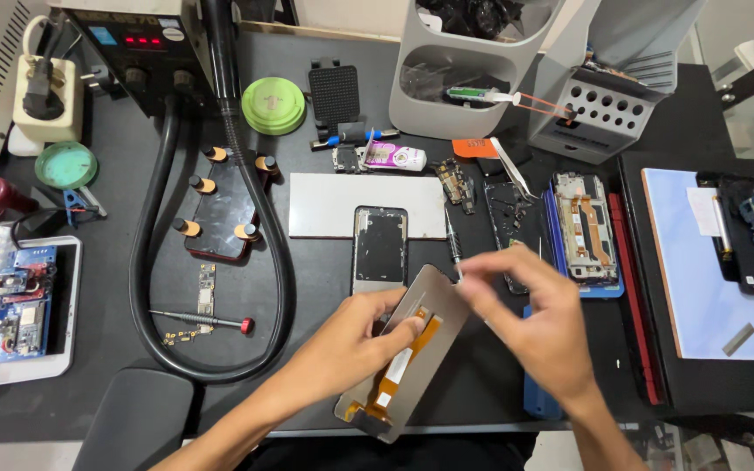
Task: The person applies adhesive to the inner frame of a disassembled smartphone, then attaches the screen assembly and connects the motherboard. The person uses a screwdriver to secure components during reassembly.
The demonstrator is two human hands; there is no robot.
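Note:
My left hand (361,336) grips a grey phone screen panel (434,292) with an orange flex cable (403,358) on its back, tilted above the dark work mat. The thumb presses on the panel's middle. My right hand (534,318) is at the panel's upper right corner, fingers pinched together there; whether it holds something small I cannot tell. Just beyond the panel lies an opened black phone frame (380,249) on a white plate (325,205). A thin pen-like tool (454,244) lies beside that frame.
A hot-air station (146,44) with a thick black hose (146,262) stands back left. A red-tipped screwdriver (207,319) and small circuit board (207,290) lie left. Other opened phones (582,227), tweezers (510,167), a grey organiser (464,78) and a heating pad (709,262) lie right.

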